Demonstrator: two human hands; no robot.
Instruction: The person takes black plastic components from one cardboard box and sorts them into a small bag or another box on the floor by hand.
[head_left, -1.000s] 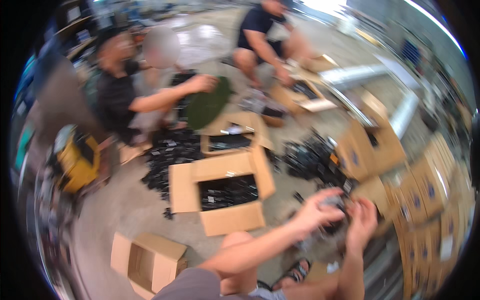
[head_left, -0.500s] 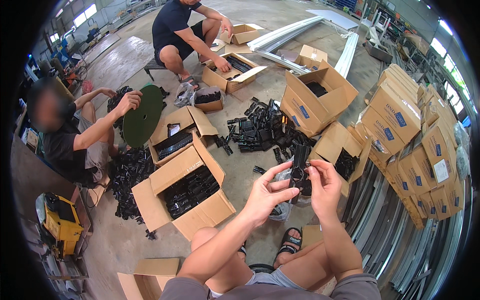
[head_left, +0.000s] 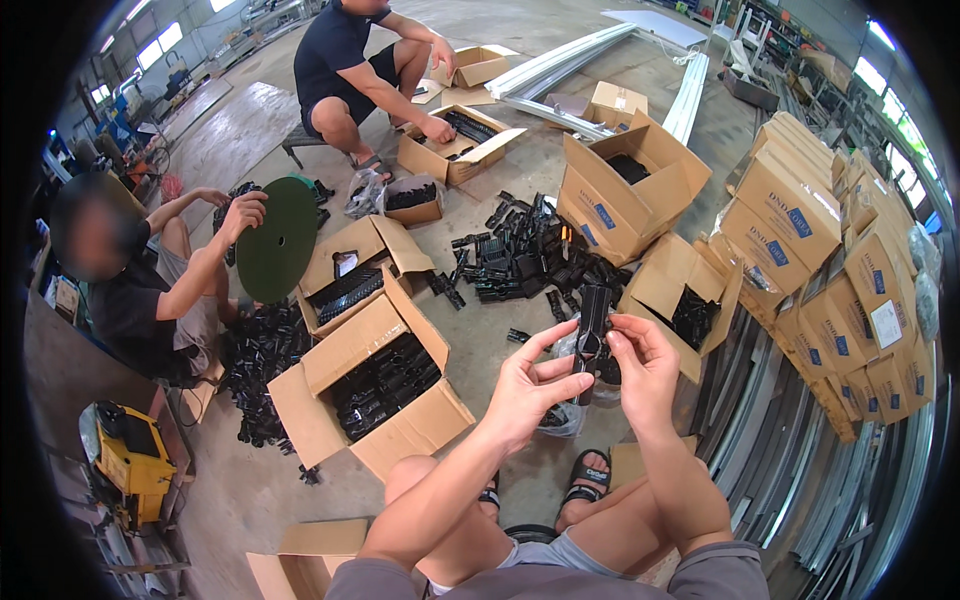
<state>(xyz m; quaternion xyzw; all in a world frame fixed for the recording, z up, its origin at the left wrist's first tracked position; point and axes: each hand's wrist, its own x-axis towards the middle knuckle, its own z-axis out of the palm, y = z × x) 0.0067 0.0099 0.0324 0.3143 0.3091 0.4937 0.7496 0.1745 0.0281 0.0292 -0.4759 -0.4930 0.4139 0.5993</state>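
Before me I hold up a long black plastic part (head_left: 595, 312) that narrows around a round middle. My left hand (head_left: 530, 398) grips its left side between fingers and thumb. My right hand (head_left: 642, 368) pinches at its right edge with thumb and forefinger. Just below the hands is a clear plastic bag (head_left: 565, 420), partly covered by them. Beyond lies a heap of similar black parts (head_left: 525, 250) on the floor. Left of my hands stands an open carton (head_left: 430, 415) filled with such parts, and on the right another open carton (head_left: 650, 300) holds more.
At left a person (head_left: 130, 270) holds a dark green disc (head_left: 275, 240) beside a black pile (head_left: 262, 370). Another person (head_left: 345, 85) squats by a carton (head_left: 430, 160) at the back. Stacked boxes (head_left: 790, 230) and long metal profiles (head_left: 760, 430) line the right. A yellow machine (head_left: 130, 465) stands at left.
The view has shifted slightly. Both my hands keep the black part, whose top sits a little to the left now. The green disc at left has turned and moved slightly left.
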